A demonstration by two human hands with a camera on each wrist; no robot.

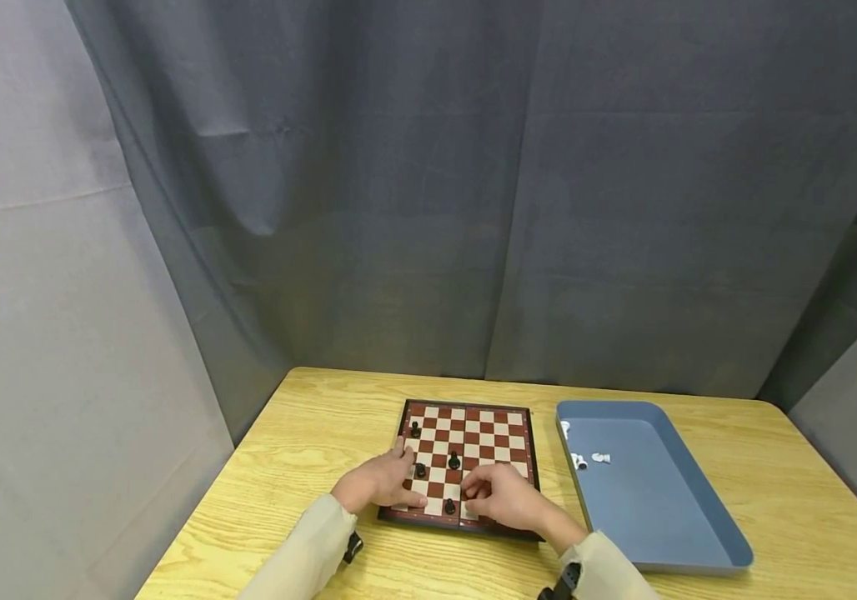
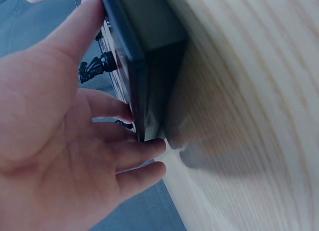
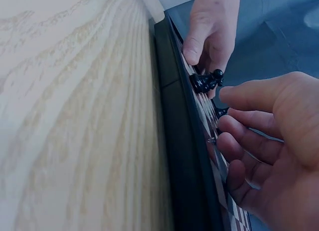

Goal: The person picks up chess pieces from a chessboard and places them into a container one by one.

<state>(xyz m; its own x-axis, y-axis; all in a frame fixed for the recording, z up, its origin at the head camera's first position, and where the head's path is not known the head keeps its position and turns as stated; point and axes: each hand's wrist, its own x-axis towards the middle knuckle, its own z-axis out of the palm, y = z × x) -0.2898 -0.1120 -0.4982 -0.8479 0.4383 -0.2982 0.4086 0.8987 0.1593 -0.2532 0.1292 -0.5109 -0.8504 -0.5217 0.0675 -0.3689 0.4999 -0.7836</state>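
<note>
Both hands rest on the near half of the chessboard — the left hand spread flat at its left edge. The right hand has its fingers curled near a black piece; whether it pinches anything I cannot tell.

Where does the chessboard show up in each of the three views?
Head: chessboard lies low at centre on the table, under both hands.
Left wrist: its dark edge runs down the top centre, beside the left hand.
Right wrist: its dark edge runs down the middle.
Shared landmark: the black piece near the board's front edge.
</note>
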